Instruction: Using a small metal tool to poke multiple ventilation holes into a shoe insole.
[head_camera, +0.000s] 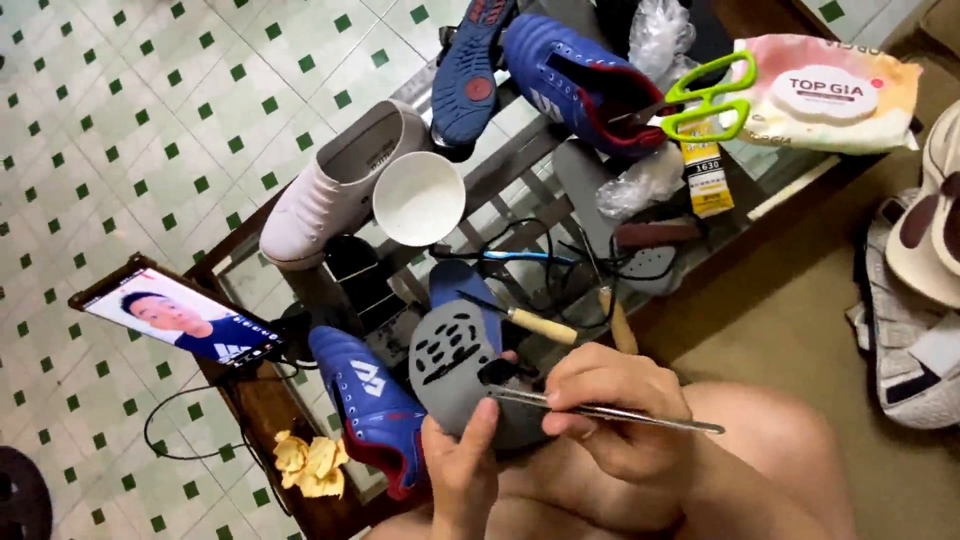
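Left hand (462, 470) grips a grey insole (455, 370); right hand (610, 405) pinches a thin metal tool (610, 412), spreading glue; steady strokes needed next

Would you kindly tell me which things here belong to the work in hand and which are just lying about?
In hand: grey insole, held by left hand; thin metal tool in right hand.

Lying about: white shoe, white cup, green scissors, wipes pack, phone.
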